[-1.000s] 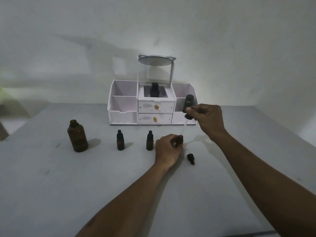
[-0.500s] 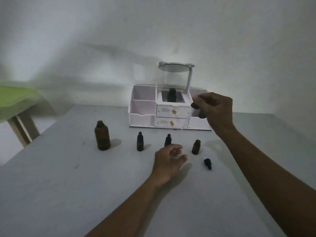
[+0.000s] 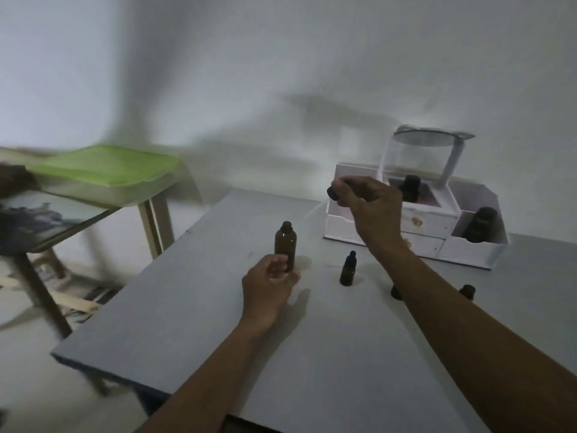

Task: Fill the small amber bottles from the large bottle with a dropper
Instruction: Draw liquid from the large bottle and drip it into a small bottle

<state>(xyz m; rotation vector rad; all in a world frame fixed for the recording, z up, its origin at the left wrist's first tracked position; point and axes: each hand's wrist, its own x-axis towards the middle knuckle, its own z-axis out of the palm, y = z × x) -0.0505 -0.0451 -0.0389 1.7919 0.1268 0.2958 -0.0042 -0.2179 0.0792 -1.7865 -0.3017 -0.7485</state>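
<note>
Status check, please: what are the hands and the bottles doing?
Left hand grips large bottle low down, upright. Right hand pinches dropper above and right of its neck. Nothing between.

The left hand (image 3: 268, 284) curls round the lower part of the large round amber glass bottle (image 3: 284, 237) and hides its base. Of the black-bulbed glass dropper (image 3: 331, 192), only the bulb's end shows past the right hand (image 3: 371, 204); its tube is a faint blur. The right forearm covers all but a sliver of one small amber glass bottle (image 3: 395, 292) and the foot of a second small amber bottle (image 3: 467, 290). The green-topped wooden side table (image 3: 106, 167) is smeared. A dark shape (image 3: 12, 181), cut by the left edge, cannot be identified.
</note>
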